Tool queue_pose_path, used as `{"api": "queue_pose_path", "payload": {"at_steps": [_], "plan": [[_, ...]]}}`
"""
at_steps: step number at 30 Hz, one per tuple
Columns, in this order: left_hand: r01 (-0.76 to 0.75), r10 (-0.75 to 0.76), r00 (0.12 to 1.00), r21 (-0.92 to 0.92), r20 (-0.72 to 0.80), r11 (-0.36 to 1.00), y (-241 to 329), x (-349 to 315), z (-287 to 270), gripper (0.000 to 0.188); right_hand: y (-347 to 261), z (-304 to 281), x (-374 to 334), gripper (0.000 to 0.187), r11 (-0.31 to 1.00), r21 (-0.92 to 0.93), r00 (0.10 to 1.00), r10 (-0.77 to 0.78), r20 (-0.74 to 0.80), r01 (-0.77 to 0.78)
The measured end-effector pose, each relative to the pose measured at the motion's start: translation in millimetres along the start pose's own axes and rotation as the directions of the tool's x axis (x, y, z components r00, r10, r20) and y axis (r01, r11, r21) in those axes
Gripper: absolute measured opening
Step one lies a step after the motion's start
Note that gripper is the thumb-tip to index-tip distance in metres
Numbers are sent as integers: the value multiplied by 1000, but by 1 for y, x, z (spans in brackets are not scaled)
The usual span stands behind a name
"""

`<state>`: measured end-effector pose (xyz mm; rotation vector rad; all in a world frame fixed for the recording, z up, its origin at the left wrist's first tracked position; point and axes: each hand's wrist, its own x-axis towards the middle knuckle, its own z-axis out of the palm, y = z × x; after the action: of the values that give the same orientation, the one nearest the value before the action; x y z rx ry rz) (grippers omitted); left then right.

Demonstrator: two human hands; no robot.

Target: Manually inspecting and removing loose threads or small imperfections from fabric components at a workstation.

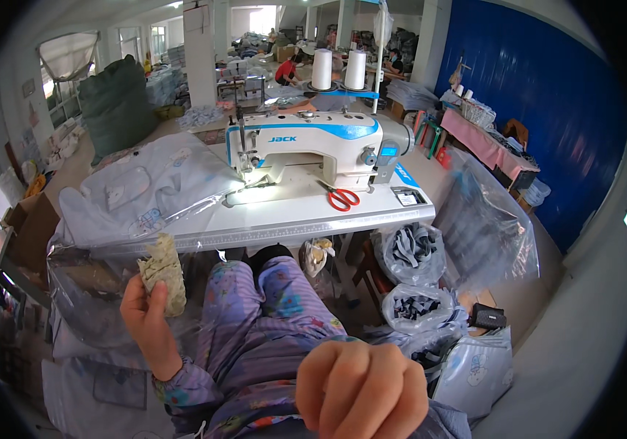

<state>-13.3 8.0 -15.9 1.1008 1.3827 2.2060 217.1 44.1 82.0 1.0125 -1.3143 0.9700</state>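
Observation:
My left hand (151, 322) grips a pale yellow-green, flaky piece of flatbread (164, 275) between thumb and fingers, held upright with a ragged top edge, left of my knees. Close to the camera, my right hand (363, 388) is closed with its knuckles up; whatever its fingers may hold is hidden. Beyond my lap stands a white and blue sewing machine (313, 139) on its table (291, 216), its needle area lit. Red-handled scissors (343, 197) lie on the table by the machine. Light grey printed fabric (145, 183) covers the table's left side.
Plastic bags of dark fabric strips (410, 252) stand right of my legs, beside a clear plastic sheet (485, 227). Two white thread cones (321, 70) rise behind the machine. A large green sack (116, 110) stands back left. Other people (286, 72) sit far off.

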Motion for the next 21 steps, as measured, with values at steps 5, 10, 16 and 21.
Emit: {"api": "queue_pose_path", "payload": {"at_steps": [5, 10, 16, 21], "plan": [[-11, 11, 1000, 7, 5, 1000, 3, -1, -1, 23, -7, 4, 0, 5, 997, -71, 1000, -4, -10, 3], [-13, 13, 998, 7, 59, 1000, -5, 1, -8, 28, -2, 1, 1, 8, 992, -128, 999, -12, -45, 7], [-17, 19, 999, -54, 46, 998, 3, -1, 1, 25, 3, -17, -4, 4, 1000, 9, 997, -19, 70, 19], [-16, 19, 999, -72, 42, 997, 4, 0, 2, 23, 2, -19, 3, 5, 1000, -5, 997, 26, 69, -26]]}}
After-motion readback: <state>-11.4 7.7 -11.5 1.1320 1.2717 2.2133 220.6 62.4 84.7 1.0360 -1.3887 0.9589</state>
